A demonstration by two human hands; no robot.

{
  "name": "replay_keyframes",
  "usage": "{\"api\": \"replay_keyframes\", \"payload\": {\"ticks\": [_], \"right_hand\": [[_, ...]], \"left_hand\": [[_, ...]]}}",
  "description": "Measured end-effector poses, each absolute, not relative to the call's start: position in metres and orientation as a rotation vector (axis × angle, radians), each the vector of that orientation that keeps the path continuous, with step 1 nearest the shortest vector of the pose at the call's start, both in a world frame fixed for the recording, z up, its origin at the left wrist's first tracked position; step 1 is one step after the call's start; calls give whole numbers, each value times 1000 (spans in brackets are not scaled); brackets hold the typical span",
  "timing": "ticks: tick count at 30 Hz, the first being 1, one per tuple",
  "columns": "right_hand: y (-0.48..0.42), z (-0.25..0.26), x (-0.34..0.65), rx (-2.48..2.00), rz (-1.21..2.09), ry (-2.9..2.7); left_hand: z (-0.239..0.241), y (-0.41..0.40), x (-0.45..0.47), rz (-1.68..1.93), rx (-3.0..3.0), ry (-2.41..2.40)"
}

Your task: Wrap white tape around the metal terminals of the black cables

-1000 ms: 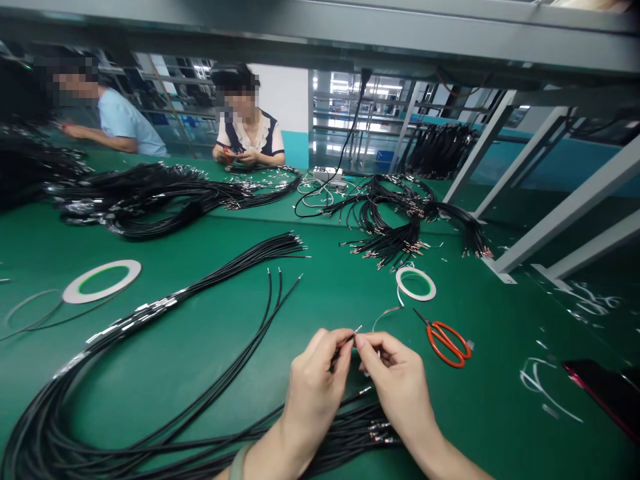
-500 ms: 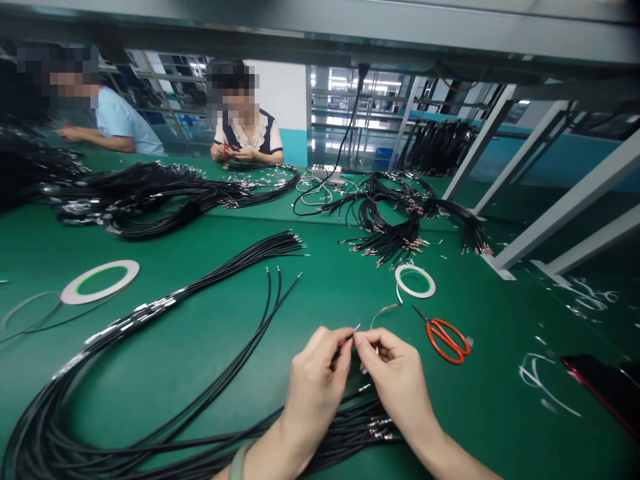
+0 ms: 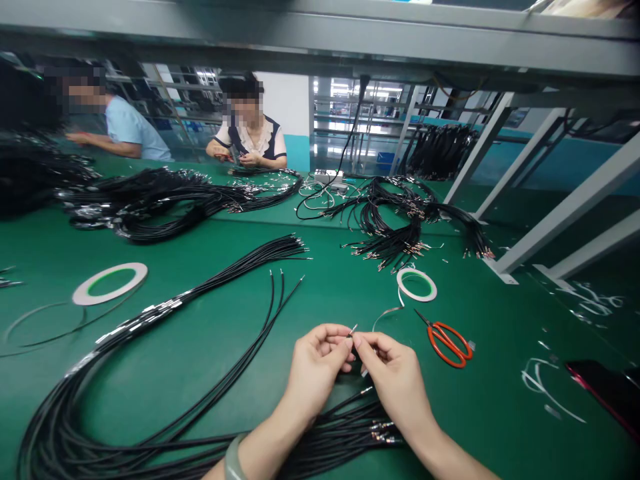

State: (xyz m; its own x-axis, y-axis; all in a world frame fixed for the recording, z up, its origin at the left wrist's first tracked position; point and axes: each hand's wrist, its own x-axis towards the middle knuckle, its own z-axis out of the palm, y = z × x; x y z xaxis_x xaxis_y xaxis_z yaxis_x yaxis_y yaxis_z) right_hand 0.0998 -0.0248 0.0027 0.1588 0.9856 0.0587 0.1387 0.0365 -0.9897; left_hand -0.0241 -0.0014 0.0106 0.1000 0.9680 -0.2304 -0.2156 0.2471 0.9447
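Fingers closed, my left hand (image 3: 317,363) pinches a thin black cable close to its silvery tip (image 3: 353,329). My right hand (image 3: 393,367) meets it there, thumb and forefinger pressed together at the same cable end. A small pale scrap (image 3: 365,373) shows below the right fingers; whether they grip it is unclear. Under both wrists runs a bundle of black cables (image 3: 335,427) with metal-tipped ends. The bundle curves round on the left, and its other ends (image 3: 287,247) fan out farther back. Three cables (image 3: 265,327) lie apart from them.
Red-handled scissors (image 3: 450,343) and a tape roll (image 3: 417,285) lie beyond my right hand; another tape roll (image 3: 110,283) is at left. Cable heaps (image 3: 165,200) stretch along the back. Metal legs (image 3: 565,207) stand at right. Two people sit across the table.
My left fingers have shifted and spread a little around the cable end, so more of them shows. The right hand keeps its pinch. The whole view has moved slightly.
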Motion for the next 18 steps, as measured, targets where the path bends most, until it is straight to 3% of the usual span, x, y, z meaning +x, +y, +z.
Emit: {"api": "replay_keyframes", "payload": {"ticks": [18], "right_hand": [[-24, -4, 101, -1363, 1045, -1184]], "left_hand": [[9, 8, -37, 1007, 907, 996]]}}
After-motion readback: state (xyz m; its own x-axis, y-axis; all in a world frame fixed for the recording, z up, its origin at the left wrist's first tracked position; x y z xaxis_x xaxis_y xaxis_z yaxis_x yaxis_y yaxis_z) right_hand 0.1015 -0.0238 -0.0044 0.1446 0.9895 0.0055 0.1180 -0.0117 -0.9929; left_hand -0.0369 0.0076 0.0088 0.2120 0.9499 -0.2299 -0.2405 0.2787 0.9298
